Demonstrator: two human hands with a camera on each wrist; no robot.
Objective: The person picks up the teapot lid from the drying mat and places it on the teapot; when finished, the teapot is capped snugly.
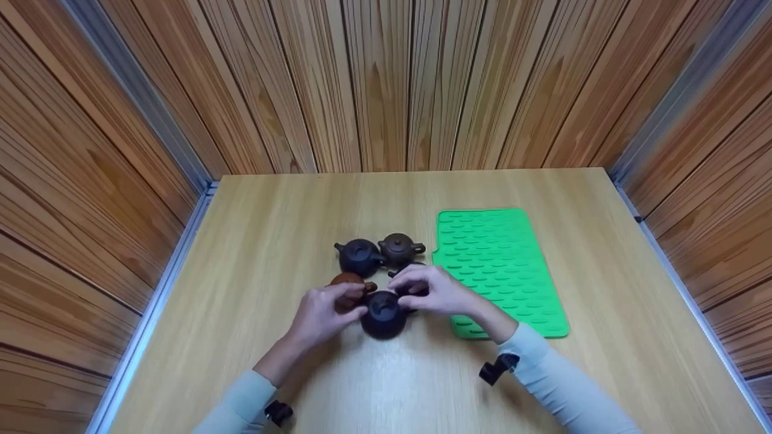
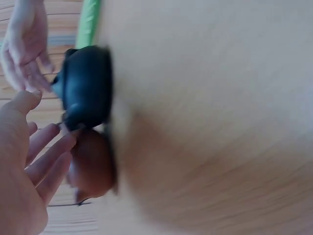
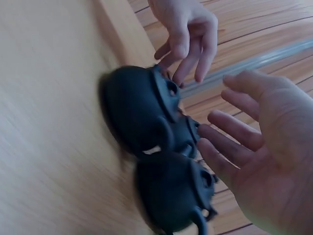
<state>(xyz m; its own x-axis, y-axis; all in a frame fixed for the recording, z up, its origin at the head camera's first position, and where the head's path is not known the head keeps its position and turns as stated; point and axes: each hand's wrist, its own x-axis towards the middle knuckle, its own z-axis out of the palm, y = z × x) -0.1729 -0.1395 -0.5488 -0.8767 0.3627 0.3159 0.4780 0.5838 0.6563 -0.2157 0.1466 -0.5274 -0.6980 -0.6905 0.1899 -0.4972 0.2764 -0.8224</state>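
A black clay teapot (image 1: pixel 384 324) stands upright on the table, nearest to the person, between the two hands. My left hand (image 1: pixel 322 313) is at its left side, fingers relaxed and apart, fingertips right at the spout in the left wrist view. Behind that hand sits a reddish-brown teapot (image 2: pixel 93 164), partly hidden in the head view. My right hand (image 1: pixel 435 290) hovers over the right side with loosely spread fingers, holding nothing. Beneath it another dark teapot (image 3: pixel 171 191) is mostly covered in the head view.
Farther back stand a black teapot (image 1: pixel 359 258) and a dark brown teapot (image 1: pixel 398 248), close together. A green textured mat (image 1: pixel 500 265) lies to the right, partly under the right forearm. Wood-panelled walls (image 1: pixel 386 84) enclose the table (image 1: pixel 271 211).
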